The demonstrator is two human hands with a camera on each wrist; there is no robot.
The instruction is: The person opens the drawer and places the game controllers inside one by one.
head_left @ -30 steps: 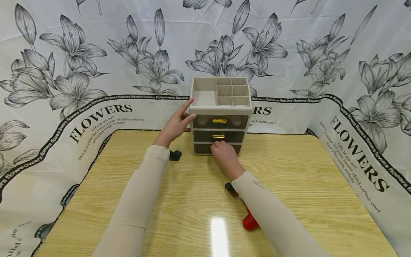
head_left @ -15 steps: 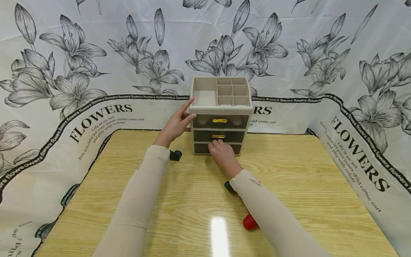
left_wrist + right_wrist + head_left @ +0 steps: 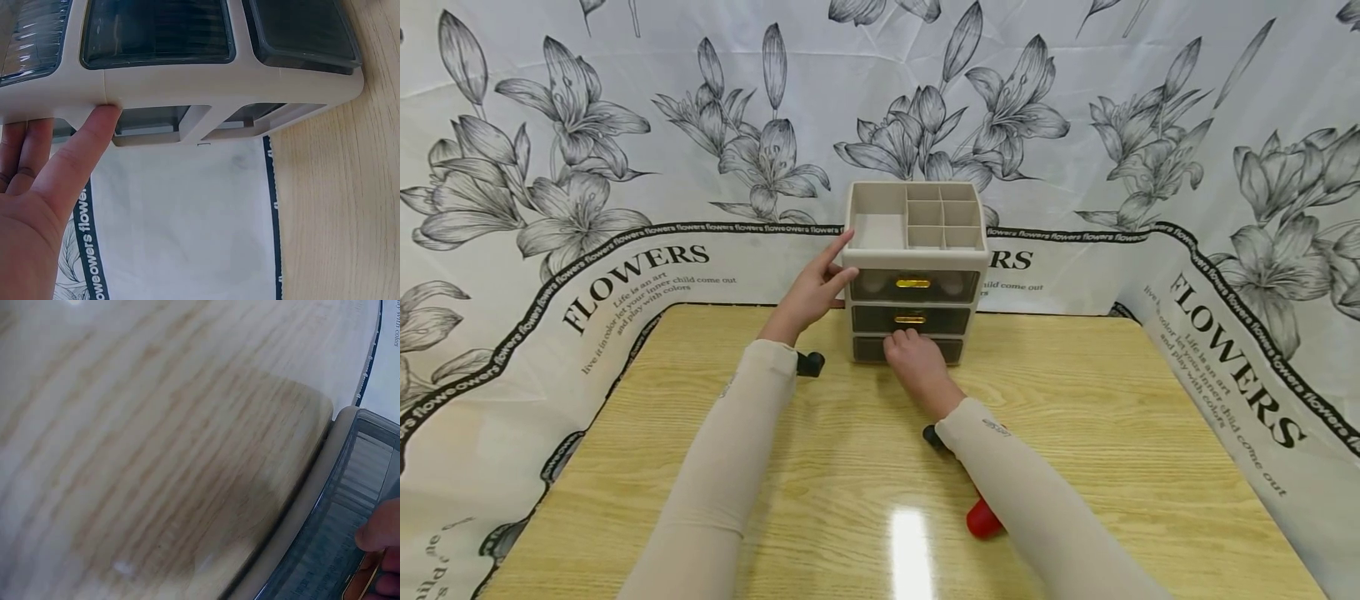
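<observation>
A small cream storage unit with three dark see-through drawers stands at the back of the table. My left hand rests against its left side, fingers straight; in the left wrist view a fingertip presses the cream side frame. My right hand is at the bottom drawer, thumb and fingers pinching its gold handle. In the left wrist view the bottom drawer juts slightly out of the frame. The upper gold handles are untouched.
The unit's top has a large compartment and several small ones. A red rounded object lies on the wooden table, partly hidden under my right forearm. A flower-printed cloth hangs close behind the unit and along the sides.
My right hand has shifted slightly left along the bottom drawer's front. The left hand stays in place against the unit's side.
</observation>
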